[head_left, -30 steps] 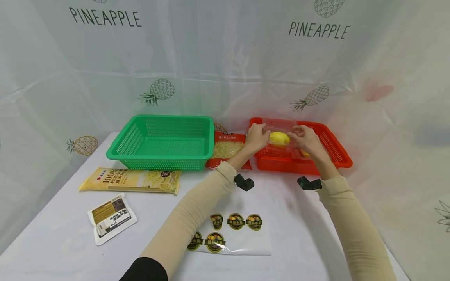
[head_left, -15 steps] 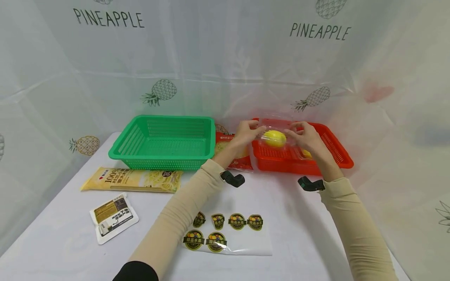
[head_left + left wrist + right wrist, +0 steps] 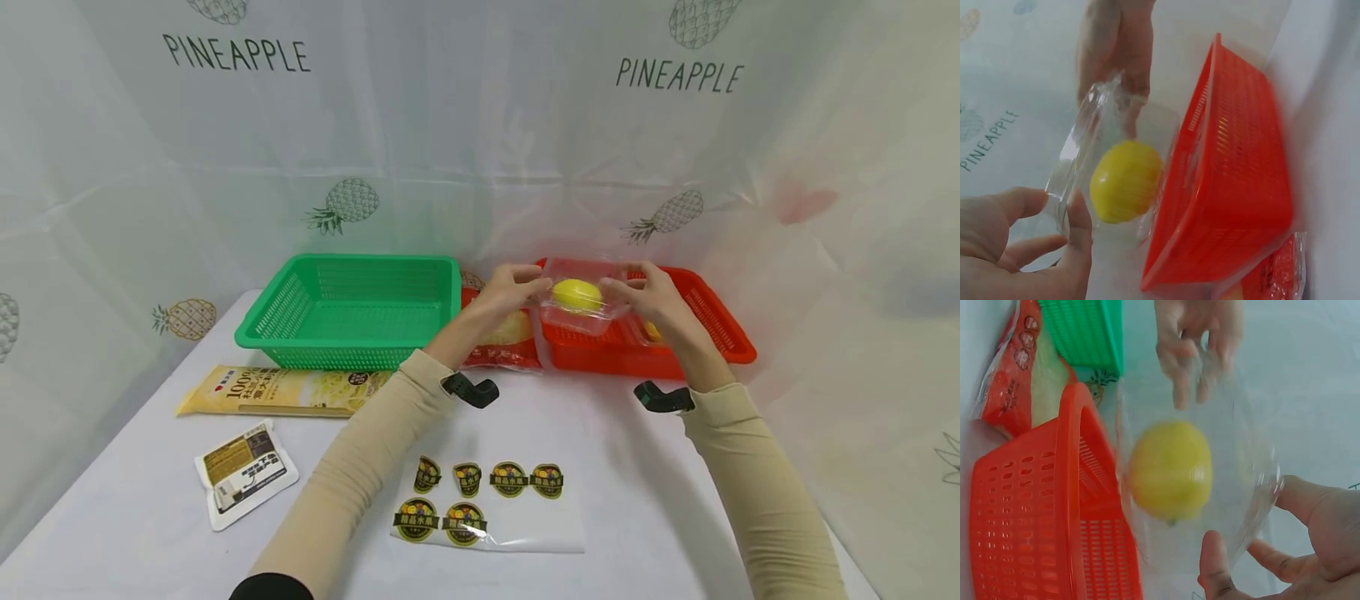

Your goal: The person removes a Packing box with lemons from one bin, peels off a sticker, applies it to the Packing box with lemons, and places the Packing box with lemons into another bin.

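A clear plastic box [image 3: 592,325] with a yellow lemon [image 3: 577,296] inside is held over the left part of the red basket [image 3: 600,360]. My left hand [image 3: 513,292] pinches the box's left edge; in the left wrist view, thumb and fingers grip its rim [image 3: 1069,150]. At the opposite edge my right hand [image 3: 651,293] holds it, with thumb and fingers around the rim in the right wrist view. Whether the box's lid is fully closed I cannot tell. Another clear container with something yellow [image 3: 652,331] lies in the basket, partly hidden by the right hand.
Left of the red basket stands a green basket [image 3: 348,354], with a red pasta bag [image 3: 506,354] between them. Nearer lie a yellow noodle packet [image 3: 277,392], a small white-edged pouch [image 3: 246,473] and a sheet of round stickers [image 3: 517,521].
Both hands have shifted the box with the lemon slightly left, and its near side is now tilted lower. My left hand has moved left, uncovering more of the sticker sheet.
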A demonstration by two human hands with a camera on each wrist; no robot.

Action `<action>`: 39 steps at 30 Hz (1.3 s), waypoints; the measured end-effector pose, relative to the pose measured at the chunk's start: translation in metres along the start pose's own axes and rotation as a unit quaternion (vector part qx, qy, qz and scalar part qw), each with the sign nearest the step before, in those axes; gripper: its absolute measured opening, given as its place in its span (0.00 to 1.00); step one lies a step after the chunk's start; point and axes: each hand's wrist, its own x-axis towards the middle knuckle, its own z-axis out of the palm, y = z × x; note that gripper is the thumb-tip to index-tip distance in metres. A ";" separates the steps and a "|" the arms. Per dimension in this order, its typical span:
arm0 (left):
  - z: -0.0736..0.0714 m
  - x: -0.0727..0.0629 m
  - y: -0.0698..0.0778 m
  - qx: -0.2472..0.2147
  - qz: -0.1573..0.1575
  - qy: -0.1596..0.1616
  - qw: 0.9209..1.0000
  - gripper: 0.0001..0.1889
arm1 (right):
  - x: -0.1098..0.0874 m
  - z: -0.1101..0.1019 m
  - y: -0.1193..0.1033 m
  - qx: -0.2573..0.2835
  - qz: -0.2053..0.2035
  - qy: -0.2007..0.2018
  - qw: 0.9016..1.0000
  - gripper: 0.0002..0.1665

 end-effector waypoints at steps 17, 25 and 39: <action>-0.043 -0.047 -0.008 0.009 0.006 -0.071 0.997 0.24 | -0.004 0.001 0.001 0.004 0.011 -0.055 0.998 0.46; -0.069 -0.058 -0.017 -0.038 0.007 -0.072 0.997 0.22 | -0.007 0.010 -0.001 0.012 -0.011 -0.089 0.996 0.39; -0.102 -0.079 -0.037 -0.121 -0.009 -0.029 0.992 0.24 | -0.024 0.033 -0.001 0.067 -0.024 -0.154 0.986 0.37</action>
